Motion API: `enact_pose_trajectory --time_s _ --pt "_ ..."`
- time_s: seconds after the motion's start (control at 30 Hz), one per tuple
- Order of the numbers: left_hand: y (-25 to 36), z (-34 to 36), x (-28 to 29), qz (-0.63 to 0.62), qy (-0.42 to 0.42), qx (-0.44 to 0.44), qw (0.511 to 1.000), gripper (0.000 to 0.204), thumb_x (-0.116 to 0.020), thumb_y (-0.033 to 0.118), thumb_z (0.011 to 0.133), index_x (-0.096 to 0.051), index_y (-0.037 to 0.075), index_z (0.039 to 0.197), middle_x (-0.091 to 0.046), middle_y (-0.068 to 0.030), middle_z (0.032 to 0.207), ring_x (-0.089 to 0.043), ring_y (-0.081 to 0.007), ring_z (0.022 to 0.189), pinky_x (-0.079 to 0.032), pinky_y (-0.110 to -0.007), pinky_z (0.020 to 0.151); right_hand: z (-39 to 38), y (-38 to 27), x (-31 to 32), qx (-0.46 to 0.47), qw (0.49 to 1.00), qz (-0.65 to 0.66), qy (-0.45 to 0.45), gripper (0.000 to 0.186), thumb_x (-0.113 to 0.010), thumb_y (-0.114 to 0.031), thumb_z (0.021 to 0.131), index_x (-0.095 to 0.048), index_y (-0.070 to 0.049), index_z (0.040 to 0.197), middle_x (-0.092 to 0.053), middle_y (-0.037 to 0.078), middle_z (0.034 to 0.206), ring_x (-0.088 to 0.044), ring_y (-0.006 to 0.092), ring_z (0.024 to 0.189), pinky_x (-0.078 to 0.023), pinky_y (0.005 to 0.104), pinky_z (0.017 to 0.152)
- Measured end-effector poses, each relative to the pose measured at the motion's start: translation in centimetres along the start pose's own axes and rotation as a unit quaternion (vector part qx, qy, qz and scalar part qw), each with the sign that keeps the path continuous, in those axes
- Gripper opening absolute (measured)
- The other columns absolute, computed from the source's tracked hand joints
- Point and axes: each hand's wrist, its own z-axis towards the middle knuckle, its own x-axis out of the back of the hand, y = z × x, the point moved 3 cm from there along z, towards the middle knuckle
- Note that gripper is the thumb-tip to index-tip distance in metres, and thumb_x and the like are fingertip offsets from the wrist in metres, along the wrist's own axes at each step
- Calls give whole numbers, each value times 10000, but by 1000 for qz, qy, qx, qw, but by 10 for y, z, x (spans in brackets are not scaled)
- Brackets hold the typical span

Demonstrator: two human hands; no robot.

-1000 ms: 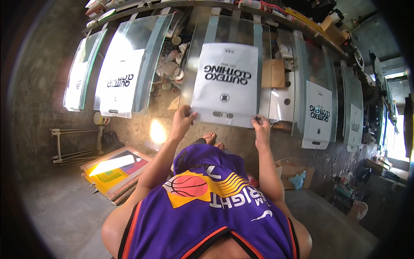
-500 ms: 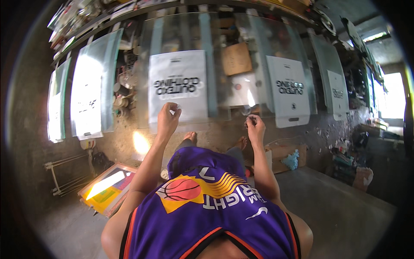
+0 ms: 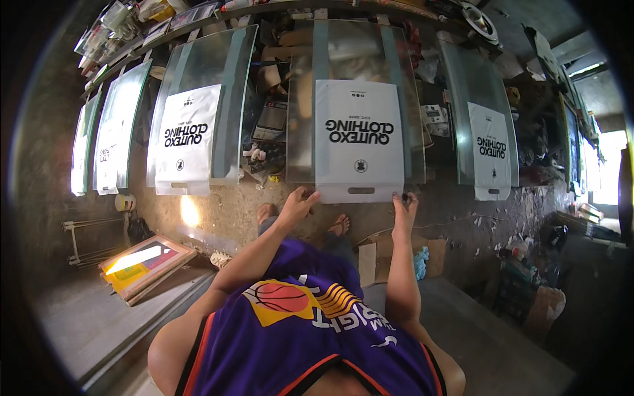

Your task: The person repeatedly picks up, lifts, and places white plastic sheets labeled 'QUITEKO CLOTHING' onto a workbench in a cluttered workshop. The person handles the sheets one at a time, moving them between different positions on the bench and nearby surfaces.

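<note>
One bag [image 3: 360, 148] between left hand [image 3: 305, 201] and right hand [image 3: 404, 204]

Nearest is the purple jersey [image 3: 330, 330], soft cloth with black and orange-red trim. Past it, a flat wooden frame [image 3: 173, 263] leans low on the left; a brown carton [image 3: 368, 263] with stiff creased flaps stands right of the lap.

Both hands are at the bag's lower corners, left thumb at one, right thumb at the other. The left fingers are curled in close to the thumb; the right ones are slightly parted from it. I cannot tell whether either pinches the film.

The bag is smooth, white and rectangular, black print on its face, a round-ended slot [image 3: 360, 191] near its lower edge. It lies flat on the glass [image 3: 302, 132], that edge overhanging. Two grey-blue strips run lengthwise along the pane.

Open room lies between the wrists, above the floor [image 3: 241, 214]. Gaps flank the pane, with clutter showing through. Similar panes bearing white bags [image 3: 188, 135] stand apart to either side. Farthest, a dark rail [image 3: 264, 12] crosses behind their far ends.
</note>
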Motion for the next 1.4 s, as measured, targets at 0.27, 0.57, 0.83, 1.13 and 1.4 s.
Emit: enact_pose_trajectory --time_s 0.27,0.57,0.83,1.13,1.4 --pt "25 6 -41 -165 86 83 979 235 -615 260 957 -632 28 925 -488 29 685 -385 -59 552 -306 -234 483 48 -14 6 -108 969 24 -219 255 -668 -217 894 -661 23 980 -635 31 852 -541 98 698 -398 235 624" --pt "186 50 -9 -200 113 -135 964 156 -649 202 929 -653 54 879 -552 40 711 -426 -40 582 -318 -215 525 95 -193 -73 18 962 163 -219 96 -642 -122 812 -648 -98 905 -606 -15 814 -536 105 734 -408 254 661" --pt "297 7 13 -211 137 -311 917 187 -675 228 923 -643 48 886 -537 50 700 -438 -22 600 -323 -188 546 83 -325 -81 193 895 266 -300 96 -674 -96 851 -668 -46 934 -654 14 874 -585 104 774 -448 265 703" --pt "142 33 -5 -96 129 -126 979 224 -702 131 876 -597 -4 1020 -600 -20 734 -501 -55 585 -384 -218 502 91 -154 -45 51 966 78 -240 257 -690 -20 843 -597 15 1081 -638 48 922 -591 112 822 -493 274 667" --pt "27 33 -8 300 245 -181 904 327 -740 166 826 -586 -19 1048 -661 -136 701 -636 -248 585 -473 -367 528 75 -35 0 22 971 -131 -199 218 -695 -74 851 -612 32 1022 -647 59 816 -586 122 714 -471 286 638"
